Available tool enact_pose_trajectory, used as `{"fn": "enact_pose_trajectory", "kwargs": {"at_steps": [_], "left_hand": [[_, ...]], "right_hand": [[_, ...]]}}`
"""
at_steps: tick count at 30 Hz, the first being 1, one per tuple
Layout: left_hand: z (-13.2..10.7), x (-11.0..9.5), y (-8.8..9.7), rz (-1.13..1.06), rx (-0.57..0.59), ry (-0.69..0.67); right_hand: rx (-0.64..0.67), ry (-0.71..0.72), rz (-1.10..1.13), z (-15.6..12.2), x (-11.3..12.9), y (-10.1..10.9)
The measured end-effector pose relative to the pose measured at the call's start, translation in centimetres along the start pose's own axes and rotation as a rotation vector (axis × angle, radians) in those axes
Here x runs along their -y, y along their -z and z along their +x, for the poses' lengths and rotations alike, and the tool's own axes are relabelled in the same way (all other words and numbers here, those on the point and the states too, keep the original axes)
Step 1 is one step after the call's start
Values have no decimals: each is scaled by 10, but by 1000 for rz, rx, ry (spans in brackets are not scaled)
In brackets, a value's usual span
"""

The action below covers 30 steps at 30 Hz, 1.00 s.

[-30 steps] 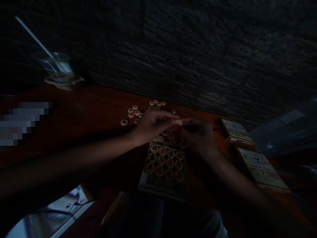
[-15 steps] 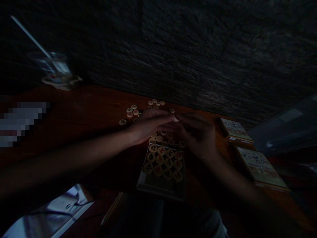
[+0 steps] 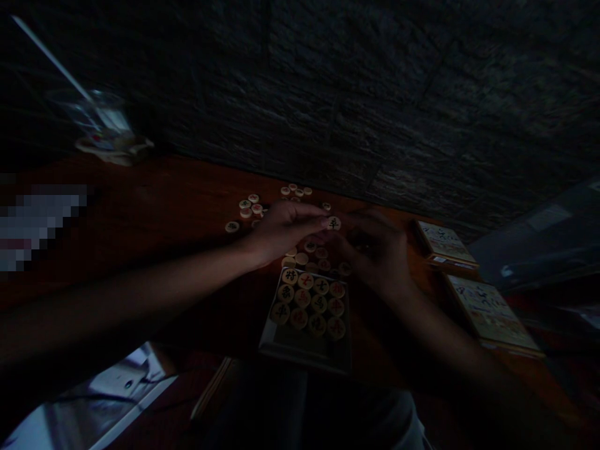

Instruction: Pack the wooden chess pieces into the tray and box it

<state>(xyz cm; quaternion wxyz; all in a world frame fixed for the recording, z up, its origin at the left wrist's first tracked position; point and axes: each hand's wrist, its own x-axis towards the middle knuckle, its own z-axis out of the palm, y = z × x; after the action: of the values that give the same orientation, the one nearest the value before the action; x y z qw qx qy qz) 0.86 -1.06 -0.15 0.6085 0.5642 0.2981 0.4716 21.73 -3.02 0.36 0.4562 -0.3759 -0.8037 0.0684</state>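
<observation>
The left hand (image 3: 285, 230) pinches a small round disc (image 3: 334, 222) between thumb and forefinger, its face with a dark character turned up. The right hand (image 3: 377, 250) sits just at 3 o'clock of the disc, fingers curled toward it. The light is too dim to tell whether they touch it or grasp anything.

The disc is held above the table (image 3: 178, 206), at 12 o'clock of the box (image 3: 265, 340), where like pieces lie flat in rows. More loose discs (image 3: 248, 209) are scattered at 11 o'clock of the hands. A glass (image 3: 100, 122) with a straw stands far off at 10 o'clock, and printed boards (image 3: 490, 309) lie at 3 o'clock.

The disc looks light, hard and stiff — probably wood or plastic, unlikely to break if dropped. Its flat faces look smooth, so a pinch across them could slide. Two fingertips on opposite points of the rim should hold it better — and leave the character readable.
</observation>
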Motion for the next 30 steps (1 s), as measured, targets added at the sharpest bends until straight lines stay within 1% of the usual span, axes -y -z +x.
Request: {"fn": "enact_pose_trajectory", "kwargs": {"at_steps": [3, 6, 9, 12, 14, 16, 21, 24, 27, 30], "left_hand": [[0, 1, 1, 105, -27, -11], [-1, -1, 0, 154, -56, -18], [-1, -7, -2, 154, -110, 7], [-1, -14, -3, 142, -167, 85], [-1, -16, -3, 120, -181, 104], [0, -16, -2, 101, -177, 95], [2, -13, 0, 121, -178, 64], [3, -13, 0, 124, -187, 56], [4, -11, 1, 94, -159, 38], [6, -8, 2, 76, -145, 40]], "right_hand": [[48, 33, -31, 1, 0, 2], [73, 4, -53, 2, 2, 3], [86, -81, -45, 3, 7, 4], [124, -227, 78, 4, 16, 4], [185, -318, 185, 5, 24, 5], [281, -356, 257, 5, 33, 6], [533, -283, 260, 0, 53, 12], [647, -258, 276, -1, 65, 15], [691, -220, 255, -2, 80, 18], [696, -163, 224, -8, 96, 15]]}}
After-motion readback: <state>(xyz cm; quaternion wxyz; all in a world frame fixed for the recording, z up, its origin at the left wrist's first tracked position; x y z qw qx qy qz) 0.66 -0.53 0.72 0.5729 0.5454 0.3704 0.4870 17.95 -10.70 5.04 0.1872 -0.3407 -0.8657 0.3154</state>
